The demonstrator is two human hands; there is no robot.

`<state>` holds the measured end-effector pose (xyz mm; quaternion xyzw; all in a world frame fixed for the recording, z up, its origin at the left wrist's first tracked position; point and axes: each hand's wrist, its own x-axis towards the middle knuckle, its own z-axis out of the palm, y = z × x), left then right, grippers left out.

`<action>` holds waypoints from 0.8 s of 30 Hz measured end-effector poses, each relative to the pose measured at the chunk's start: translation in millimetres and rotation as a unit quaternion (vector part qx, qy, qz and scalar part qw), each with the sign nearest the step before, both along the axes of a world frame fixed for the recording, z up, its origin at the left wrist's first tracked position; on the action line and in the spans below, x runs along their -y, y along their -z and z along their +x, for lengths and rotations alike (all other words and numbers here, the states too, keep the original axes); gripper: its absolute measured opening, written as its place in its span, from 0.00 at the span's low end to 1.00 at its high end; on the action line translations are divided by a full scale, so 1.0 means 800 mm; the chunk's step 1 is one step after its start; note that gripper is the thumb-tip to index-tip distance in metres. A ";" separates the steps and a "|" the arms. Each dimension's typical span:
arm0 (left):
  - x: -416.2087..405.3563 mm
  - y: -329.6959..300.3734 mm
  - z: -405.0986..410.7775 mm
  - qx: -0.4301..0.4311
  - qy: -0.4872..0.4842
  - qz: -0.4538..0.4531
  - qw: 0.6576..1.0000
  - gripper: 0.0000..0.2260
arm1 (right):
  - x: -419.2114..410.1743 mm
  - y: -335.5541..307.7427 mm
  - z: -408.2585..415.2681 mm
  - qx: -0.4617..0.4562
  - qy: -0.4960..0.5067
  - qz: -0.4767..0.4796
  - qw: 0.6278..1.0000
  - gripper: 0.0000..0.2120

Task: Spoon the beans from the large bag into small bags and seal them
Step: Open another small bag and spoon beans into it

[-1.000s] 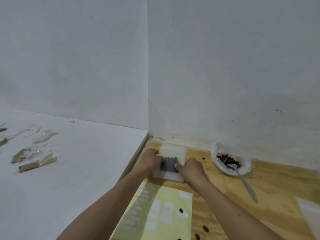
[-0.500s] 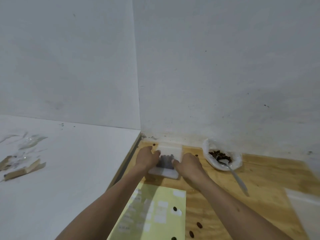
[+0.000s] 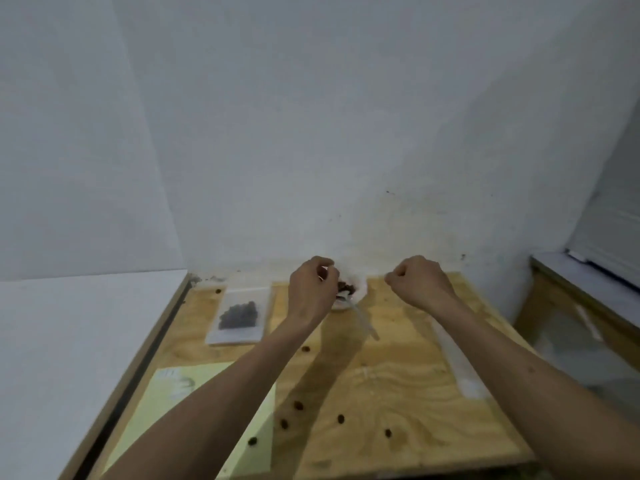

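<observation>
Head view, hands (image 3: 313, 289) off small bag (image 3: 239, 315), now at large bag (image 3: 356, 289)

Both bare forearms reach forward, the left hand (image 3: 313, 291) raised with fingers curled in and thumb meeting fingertips, the right hand (image 3: 420, 282) level with it and well apart, closed into a loose fist

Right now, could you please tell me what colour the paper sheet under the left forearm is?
Pale yellow; the flat paper sheet shows best in the head view.
</observation>
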<state>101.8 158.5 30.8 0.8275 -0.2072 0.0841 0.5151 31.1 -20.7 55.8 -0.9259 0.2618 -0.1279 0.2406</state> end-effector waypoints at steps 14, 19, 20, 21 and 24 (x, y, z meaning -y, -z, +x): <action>0.200 0.072 -0.113 -0.312 0.155 0.099 0.932 0.10 | 0.145 0.097 -0.156 -0.128 0.136 0.077 0.979 0.18; 0.208 0.080 -0.103 -0.387 0.115 0.008 0.915 0.18 | 0.163 0.104 -0.155 -0.064 0.176 0.111 0.976 0.10; 0.208 0.082 -0.103 -0.390 0.107 0.004 0.915 0.17 | 0.164 0.103 -0.155 -0.049 0.183 0.120 0.974 0.11; 0.209 0.083 -0.104 -0.389 0.100 0.006 0.916 0.15 | 0.164 0.101 -0.156 -0.037 0.184 0.130 0.974 0.12; 0.214 0.087 -0.106 -0.370 0.091 -0.024 0.924 0.23 | 0.162 0.086 -0.159 0.003 0.165 0.172 0.971 0.11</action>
